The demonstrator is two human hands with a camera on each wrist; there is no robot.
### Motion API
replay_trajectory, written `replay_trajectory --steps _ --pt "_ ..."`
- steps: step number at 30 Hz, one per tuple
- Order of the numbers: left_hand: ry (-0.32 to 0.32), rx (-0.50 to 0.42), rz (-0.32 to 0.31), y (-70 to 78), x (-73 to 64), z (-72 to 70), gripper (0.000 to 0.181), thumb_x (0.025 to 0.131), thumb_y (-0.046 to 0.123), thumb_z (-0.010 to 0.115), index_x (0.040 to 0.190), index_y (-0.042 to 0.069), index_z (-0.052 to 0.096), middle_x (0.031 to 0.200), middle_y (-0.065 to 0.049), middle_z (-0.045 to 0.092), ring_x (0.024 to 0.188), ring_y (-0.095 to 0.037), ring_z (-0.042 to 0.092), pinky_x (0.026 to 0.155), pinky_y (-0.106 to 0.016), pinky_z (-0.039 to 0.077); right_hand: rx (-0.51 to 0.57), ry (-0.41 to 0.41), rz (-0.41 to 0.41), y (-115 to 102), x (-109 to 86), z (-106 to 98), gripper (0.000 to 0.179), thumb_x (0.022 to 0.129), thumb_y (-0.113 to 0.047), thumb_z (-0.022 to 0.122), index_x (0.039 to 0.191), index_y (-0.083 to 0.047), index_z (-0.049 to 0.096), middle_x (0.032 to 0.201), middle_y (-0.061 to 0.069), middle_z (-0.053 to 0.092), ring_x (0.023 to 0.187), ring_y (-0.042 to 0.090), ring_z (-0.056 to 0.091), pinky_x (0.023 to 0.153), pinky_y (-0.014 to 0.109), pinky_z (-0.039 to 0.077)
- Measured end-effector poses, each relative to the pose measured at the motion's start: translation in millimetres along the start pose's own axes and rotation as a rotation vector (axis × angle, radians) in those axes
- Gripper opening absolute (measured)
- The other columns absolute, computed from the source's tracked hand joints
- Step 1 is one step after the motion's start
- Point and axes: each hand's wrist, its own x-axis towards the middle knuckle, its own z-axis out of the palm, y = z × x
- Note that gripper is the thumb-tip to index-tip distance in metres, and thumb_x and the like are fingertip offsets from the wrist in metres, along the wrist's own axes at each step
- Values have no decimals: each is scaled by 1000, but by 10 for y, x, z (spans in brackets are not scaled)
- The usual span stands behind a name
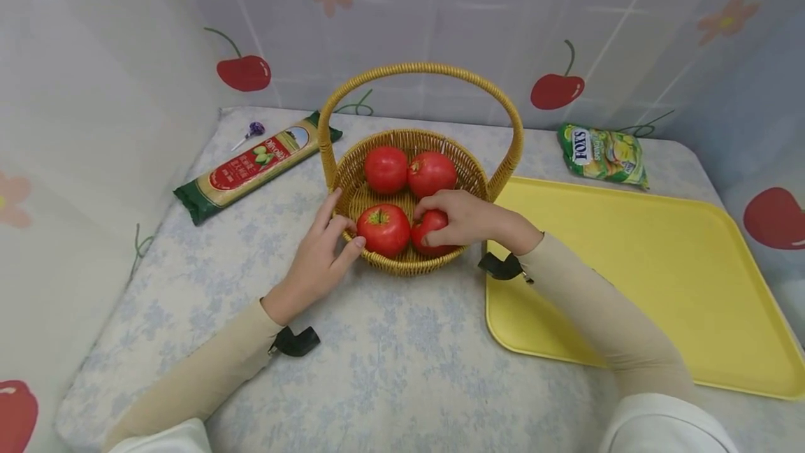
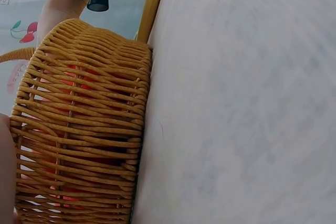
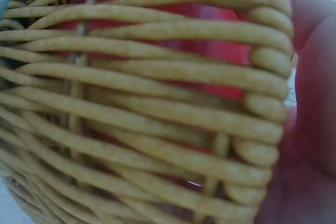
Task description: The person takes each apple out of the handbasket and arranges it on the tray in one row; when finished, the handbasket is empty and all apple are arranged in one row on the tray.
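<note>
Red round glossy fruit (image 1: 434, 221) sits at the front right inside a golden-brown woven wicker basket (image 1: 409, 268), grasped between the thumb and fingers of the right hand (image 1: 468, 219), which reaches in over the rim. The left hand (image 1: 314, 257) holds the basket's left front rim, its fingers bent over the edge and its thumb just beside a larger red apple with a greenish stem hollow (image 1: 383, 233). Behind these, two more red round fruits (image 1: 386, 170) lie side by side against the back of the weave. A tall arched wicker handle (image 1: 418, 68) rises over the basket.

The basket stands on a pale tablecloth with a blue floral print (image 1: 390, 355). Just to its right lies a flat yellow rectangular tray (image 1: 660, 285), partly under the right forearm; beyond the tray's back edge is a green printed plastic candy bag (image 1: 604, 154). To the left, a long yellow-and-green packet with a red label (image 1: 254, 166) lies slantwise, and a purple-wrapped lollipop (image 1: 254, 129) rests near it. In the left wrist view, red shows through the gaps in the basket's side; in the right wrist view, the right hand is close beside the rim and blurred.
</note>
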Motion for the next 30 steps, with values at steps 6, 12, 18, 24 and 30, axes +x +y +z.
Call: replay_trajectory --steps 6,12,18,24,30 --pt "9 0 -1 -15 -24 4 55 105 58 43 107 6 59 167 -22 25 154 -41 29 91 -56 50 7 39 -48 7 -7 23 33 86 -26 69 116 -14 71 117 10 68 109 25 60 90 42 51" --pt "7 1 2 -19 -23 17 49 106 54 45 107 6 58 168 -22 24 151 -42 33 80 -51 50 12 60 -44 20 -22 31 33 86 -27 73 116 -15 72 119 9 67 111 25 59 91 43 52" --pt "0 6 2 -1 -10 27 50 106 55 43 109 7 58 168 -21 23 102 -35 69 60 -35 38 18 96 -53 22 -74 15 32 85 -26 74 115 -14 73 122 10 67 116 27 59 94 46 52" --pt "-7 10 -7 11 -8 22 51 106 58 42 109 9 58 169 -18 22 56 -13 47 54 -31 34 53 150 -63 15 -141 -42 33 86 -27 76 116 -16 72 126 8 67 119 26 57 93 45 55" --pt "-11 12 -15 1 -7 22 54 105 60 40 109 9 57 169 -17 22 72 -25 62 55 -32 34 95 199 -85 -4 -240 -133 34 86 -25 77 118 -17 71 129 6 67 122 26 54 91 45 57"
